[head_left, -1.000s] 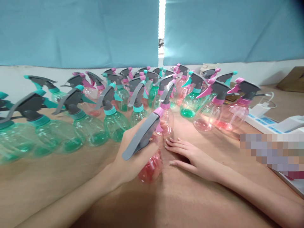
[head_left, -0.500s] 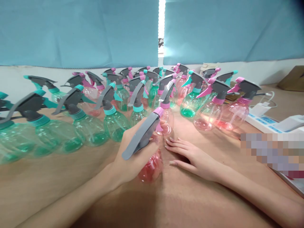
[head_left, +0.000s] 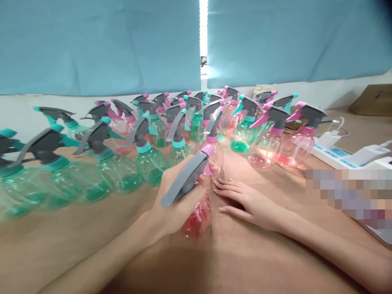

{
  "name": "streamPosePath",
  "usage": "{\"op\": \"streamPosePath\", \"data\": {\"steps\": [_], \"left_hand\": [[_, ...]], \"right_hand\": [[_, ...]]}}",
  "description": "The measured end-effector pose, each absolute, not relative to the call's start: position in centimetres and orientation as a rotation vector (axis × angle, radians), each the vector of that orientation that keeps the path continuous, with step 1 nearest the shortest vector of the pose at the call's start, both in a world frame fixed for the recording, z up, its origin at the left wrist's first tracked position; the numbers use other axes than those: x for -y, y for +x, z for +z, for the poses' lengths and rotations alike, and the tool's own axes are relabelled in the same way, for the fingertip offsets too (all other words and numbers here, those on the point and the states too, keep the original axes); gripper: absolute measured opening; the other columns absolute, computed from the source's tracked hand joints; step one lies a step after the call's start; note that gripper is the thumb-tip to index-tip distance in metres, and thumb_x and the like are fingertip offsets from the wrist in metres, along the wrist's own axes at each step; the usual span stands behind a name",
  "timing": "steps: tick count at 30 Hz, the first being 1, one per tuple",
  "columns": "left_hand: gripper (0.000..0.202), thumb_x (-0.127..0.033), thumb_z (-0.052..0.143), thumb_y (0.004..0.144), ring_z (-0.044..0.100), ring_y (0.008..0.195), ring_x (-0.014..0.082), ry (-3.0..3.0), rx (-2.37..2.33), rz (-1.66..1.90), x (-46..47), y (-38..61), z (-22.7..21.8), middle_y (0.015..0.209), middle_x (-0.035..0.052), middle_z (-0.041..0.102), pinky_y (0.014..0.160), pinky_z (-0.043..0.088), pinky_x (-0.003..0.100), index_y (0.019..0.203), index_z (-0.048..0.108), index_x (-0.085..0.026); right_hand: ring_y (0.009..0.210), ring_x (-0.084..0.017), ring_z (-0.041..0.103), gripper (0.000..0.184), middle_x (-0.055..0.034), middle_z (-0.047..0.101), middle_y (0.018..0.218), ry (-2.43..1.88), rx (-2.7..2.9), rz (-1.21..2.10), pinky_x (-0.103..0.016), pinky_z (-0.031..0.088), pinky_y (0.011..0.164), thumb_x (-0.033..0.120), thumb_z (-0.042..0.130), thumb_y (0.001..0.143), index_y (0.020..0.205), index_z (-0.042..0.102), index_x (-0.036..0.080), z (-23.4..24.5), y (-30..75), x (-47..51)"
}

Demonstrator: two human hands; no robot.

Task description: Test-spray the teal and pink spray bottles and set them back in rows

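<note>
1. The left hand (head_left: 176,185) has its grip around the pink spray bottle (head_left: 197,222) at lower centre, probably for keeping it steady.
2. The right hand (head_left: 252,202), beside it, holds nothing, resting on the counter (head_left: 260,261), perhaps for support.

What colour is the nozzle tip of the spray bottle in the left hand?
The nozzle tip is pink, best seen in the head view.

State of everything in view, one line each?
Held pink bottle: spray head fitted, part-filled
Left hand: closed around it
Right hand: palm down, holding nothing
Front-left green bottles: upright, part-filled
Blue window covers: drawn, narrow gap between
Power strip: adapters plugged in, on/off unclear
</note>
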State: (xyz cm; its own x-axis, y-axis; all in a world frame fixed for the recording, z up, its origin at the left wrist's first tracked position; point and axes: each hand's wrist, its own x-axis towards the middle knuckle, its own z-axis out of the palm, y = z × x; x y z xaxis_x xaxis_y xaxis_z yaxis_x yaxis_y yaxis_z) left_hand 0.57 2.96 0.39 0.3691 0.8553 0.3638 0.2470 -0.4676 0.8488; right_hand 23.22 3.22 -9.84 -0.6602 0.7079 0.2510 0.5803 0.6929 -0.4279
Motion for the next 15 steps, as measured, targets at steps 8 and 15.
{"op": "streamPosePath", "data": {"steps": [8, 15], "left_hand": [[0.012, -0.014, 0.048, 0.073, 0.037, 0.052, 0.0114, 1.912, -0.941, 1.086, -2.6, 0.5, 0.3, 0.062, -0.0054, 0.045, 0.049, 0.029, 0.028, 0.079, 0.056, -0.022], [0.011, -0.014, 0.046, 0.068, 0.04, 0.054, 0.0116, 1.942, -0.937, 1.049, -2.9, 0.2, 0.3, 0.067, -0.0044, 0.049, 0.05, 0.03, 0.028, 0.073, 0.052, -0.022]], "right_hand": [[0.128, -0.028, 0.056, 0.043, -0.0144, 0.064, 0.133, -0.969, 2.507, 0.259, -0.045, 0.047, 0.106, 0.04, 0.053, 0.098, 0.132, 0.059, 0.015, -9.6, 22.7, -3.4], [0.106, -0.03, 0.069, 0.048, -0.0147, 0.072, 0.117, -1.044, 2.518, 0.24, -0.044, 0.057, 0.086, 0.055, 0.046, 0.097, 0.114, 0.069, 0.016, -8.2, 22.7, -3.1]]}}
